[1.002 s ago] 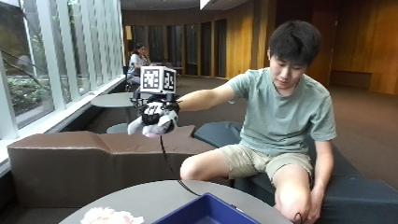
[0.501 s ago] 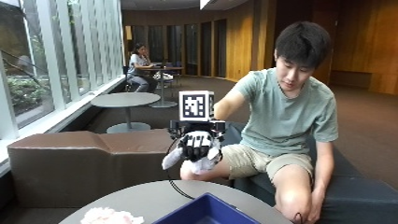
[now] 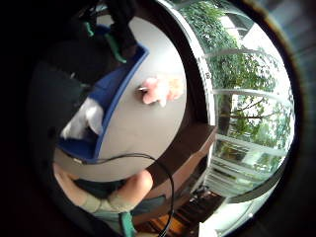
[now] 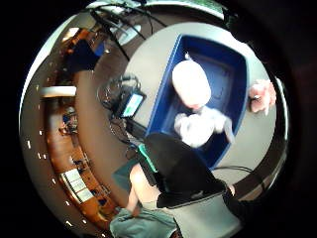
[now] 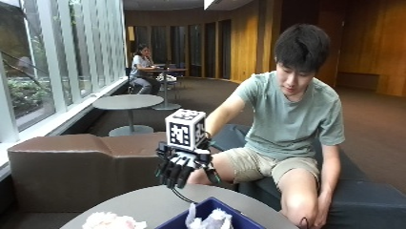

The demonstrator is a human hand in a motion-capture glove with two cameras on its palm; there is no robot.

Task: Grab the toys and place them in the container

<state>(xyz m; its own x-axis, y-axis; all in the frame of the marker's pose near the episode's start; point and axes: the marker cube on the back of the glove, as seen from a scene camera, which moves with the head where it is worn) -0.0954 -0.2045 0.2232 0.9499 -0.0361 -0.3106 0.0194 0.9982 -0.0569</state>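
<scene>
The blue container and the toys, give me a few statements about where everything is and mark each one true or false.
1. A white toy lies inside the blue container. True.
2. The gloved right hand grips the white toy. False: its fingers point down above the container, straight, and hold nothing.
3. A pink toy lies on the round table, outside the container. True.
4. The pink toy is inside the container with the white one. False: the palm views show it on the tabletop beside the container's wall.
5. The container stands on the floor. False: it stands on the round table.
</scene>
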